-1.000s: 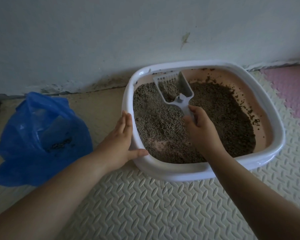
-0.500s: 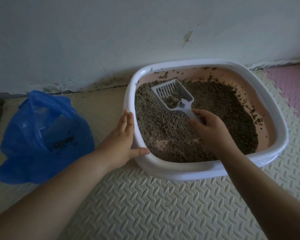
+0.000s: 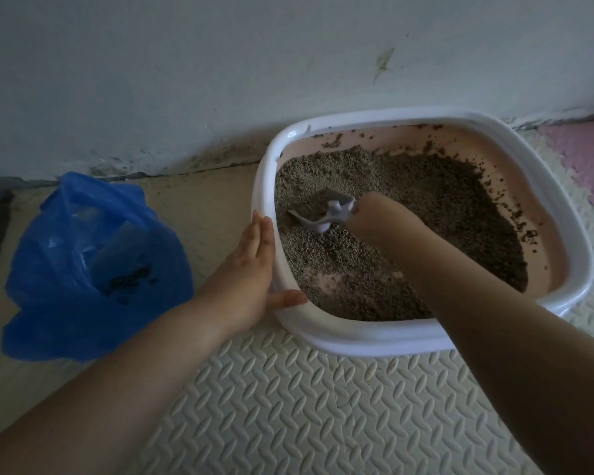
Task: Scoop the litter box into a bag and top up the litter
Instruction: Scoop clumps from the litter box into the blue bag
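Two hands at litter box [image 3: 357, 341]: left hand [image 3: 251, 269] flat against left rim, fingers straight; right hand [image 3: 367, 209] clamped on scoop [image 3: 323, 214], dug into litter [image 3: 426, 207]; blue bag [image 3: 83, 269] apart, left of box.

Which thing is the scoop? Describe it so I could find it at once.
Find the white-rimmed litter box against the wall, filled with grey-brown litter. In its left half, at the end of the right hand, a small pale grey scoop dips into the grains. It is the only smooth, light-coloured object amid the dark litter.
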{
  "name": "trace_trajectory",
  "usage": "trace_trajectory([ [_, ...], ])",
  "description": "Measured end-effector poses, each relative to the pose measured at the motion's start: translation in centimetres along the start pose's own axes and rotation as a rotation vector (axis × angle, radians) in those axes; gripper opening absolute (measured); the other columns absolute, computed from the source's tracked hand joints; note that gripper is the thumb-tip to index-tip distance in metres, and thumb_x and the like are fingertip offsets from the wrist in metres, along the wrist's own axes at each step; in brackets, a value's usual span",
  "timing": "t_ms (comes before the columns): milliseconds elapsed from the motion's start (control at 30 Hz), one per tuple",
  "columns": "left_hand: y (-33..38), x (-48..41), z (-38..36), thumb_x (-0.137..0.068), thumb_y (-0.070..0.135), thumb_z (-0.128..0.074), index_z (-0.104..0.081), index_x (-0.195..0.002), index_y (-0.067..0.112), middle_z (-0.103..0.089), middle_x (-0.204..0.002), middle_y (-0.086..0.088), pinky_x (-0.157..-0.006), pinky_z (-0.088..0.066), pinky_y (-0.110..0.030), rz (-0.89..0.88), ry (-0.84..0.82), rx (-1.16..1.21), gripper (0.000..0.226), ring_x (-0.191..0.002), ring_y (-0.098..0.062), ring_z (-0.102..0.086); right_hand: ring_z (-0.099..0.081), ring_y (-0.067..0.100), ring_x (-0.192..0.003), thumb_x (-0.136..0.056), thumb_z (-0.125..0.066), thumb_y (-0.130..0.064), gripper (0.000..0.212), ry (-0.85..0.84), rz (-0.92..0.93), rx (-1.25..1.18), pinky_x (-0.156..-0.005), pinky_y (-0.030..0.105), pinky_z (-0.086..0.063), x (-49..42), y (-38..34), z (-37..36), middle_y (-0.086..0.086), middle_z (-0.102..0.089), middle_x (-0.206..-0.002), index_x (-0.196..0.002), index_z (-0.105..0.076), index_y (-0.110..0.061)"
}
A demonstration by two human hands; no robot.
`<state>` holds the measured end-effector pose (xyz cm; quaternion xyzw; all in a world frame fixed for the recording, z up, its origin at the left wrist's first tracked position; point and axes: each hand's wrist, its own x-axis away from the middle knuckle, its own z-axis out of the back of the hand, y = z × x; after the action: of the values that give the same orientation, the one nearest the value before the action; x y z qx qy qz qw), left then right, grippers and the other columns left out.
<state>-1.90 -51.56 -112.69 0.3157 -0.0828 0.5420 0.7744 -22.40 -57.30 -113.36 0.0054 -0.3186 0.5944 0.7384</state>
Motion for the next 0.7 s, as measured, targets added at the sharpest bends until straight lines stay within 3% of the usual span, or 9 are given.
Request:
trace_trajectory([
  [100, 0.1, -0.1, 0.0, -0.075, 0.064, -0.054, 0.031, -0.141, 0.009, 0.038, -0.149, -0.007, -0.115, 0.001, -0.030, 0.014, -0.002, 0.012, 0.121, -0.142, -0.018, 0.021, -0.047, 0.016, -0.055, -0.099, -0.040, -0.020, 0.024, 0.015, -0.006, 0.004, -0.049, 0.026, -0.039, -2.3, -1.7, -0.5, 0.005, -0.052, -0.070, -0.081, -0.048, -0.005],
  [233, 0.0, -0.1, -0.1, -0.078, 0.062, -0.054, 0.030, -0.142, 0.010, 0.038, -0.149, -0.008, -0.115, 0.000, -0.030, -0.002, 0.007, 0.006, 0.118, -0.143, -0.018, 0.020, -0.049, 0.021, -0.064, -0.097, -0.041, -0.020, 0.023, 0.100, -0.021, -0.038, -0.057, 0.030, -0.039, -4.0, -0.2, -1.4, 0.009, -0.056, -0.082, -0.097, -0.057, -0.004],
  [433, 0.0, 0.1, -0.1, -0.079, 0.060, -0.054, 0.030, -0.143, 0.010, 0.039, -0.149, -0.006, -0.115, 0.000, -0.029, -0.014, 0.014, 0.017, 0.116, -0.142, -0.016, 0.021, -0.045, 0.014, -0.056, -0.101, -0.039, -0.023, 0.021, 0.262, 0.060, -0.177, -0.048, 0.025, -0.031, -3.1, 1.5, -5.5, 0.000, -0.056, -0.075, -0.110, -0.057, -0.017],
  [700, -0.1, 0.3, -0.2, -0.080, 0.060, -0.054, 0.031, -0.142, 0.012, 0.041, -0.148, -0.003, -0.112, 0.003, -0.026, -0.023, 0.015, 0.037, 0.116, -0.141, -0.014, 0.023, -0.041, 0.017, -0.054, -0.102, -0.037, -0.027, 0.025, 0.238, 0.053, -0.480, -0.052, 0.029, -0.028, -3.3, 1.7, -6.4, -0.001, -0.051, -0.067, -0.115, -0.057, -0.018],
])
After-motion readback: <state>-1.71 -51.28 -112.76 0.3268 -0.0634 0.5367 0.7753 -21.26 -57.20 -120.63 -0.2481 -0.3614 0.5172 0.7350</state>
